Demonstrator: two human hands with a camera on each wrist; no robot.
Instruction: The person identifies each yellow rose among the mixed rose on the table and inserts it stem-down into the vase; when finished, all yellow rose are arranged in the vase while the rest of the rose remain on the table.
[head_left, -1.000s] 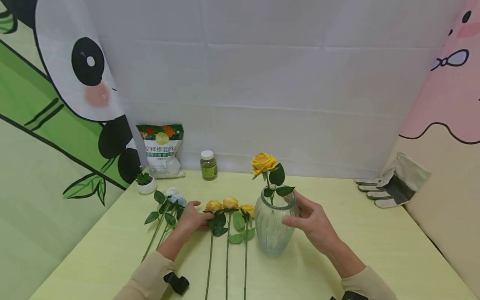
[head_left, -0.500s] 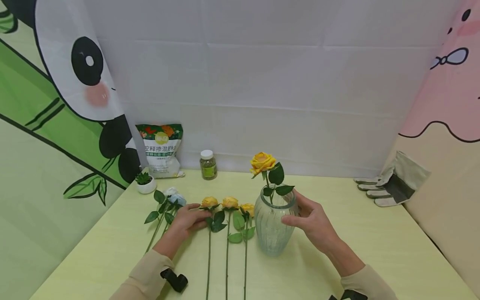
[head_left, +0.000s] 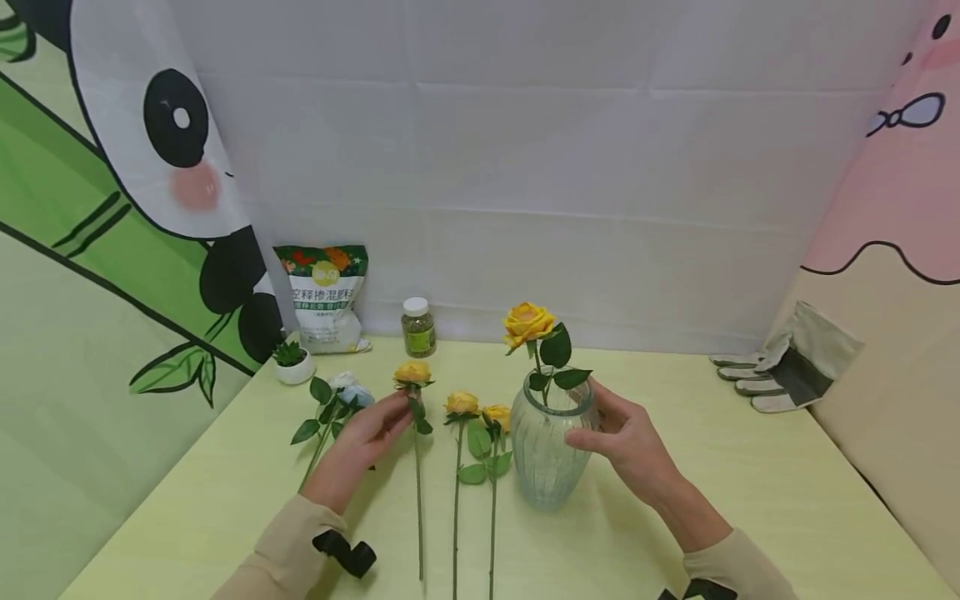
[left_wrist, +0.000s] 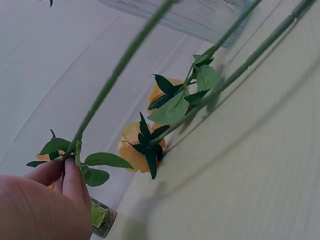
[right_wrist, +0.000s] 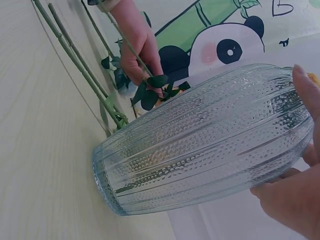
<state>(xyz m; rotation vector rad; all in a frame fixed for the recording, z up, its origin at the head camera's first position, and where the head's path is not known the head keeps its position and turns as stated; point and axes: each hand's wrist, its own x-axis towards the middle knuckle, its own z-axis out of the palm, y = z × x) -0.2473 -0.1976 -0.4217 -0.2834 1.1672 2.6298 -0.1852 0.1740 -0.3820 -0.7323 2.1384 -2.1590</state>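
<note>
Change: my left hand (head_left: pixel 365 433) had lifted the leftmost yellow rose with its long green stem (head_left: pixel 413 374) off the pale yellow worktop (head_left: pixel 750 500); half a second earlier its bloom still lay in the row, and now it stood clear above the others
Left hand: fingers pinched on the stem just under the bloom, among the small leaves, as the left wrist view showed (left_wrist: pixel 70 175)
Lifted rose: head up and away from me, stem slanting back down towards the worktop's near edge
Right hand (head_left: pixel 626 437): had not moved, curled round the upper body of the ribbed clear glass vase (head_left: pixel 546 454), steadying it
Vase: upright on the worktop, already holding one yellow rose (head_left: pixel 527 323)
Left behind: two yellow roses (head_left: pixel 476 408) lying flat just beside the vase, and a pale blue-white flower (head_left: pixel 347 392) further left
Meaning: I judged one stem was picked and on its way to the vase, with more to follow
</note>
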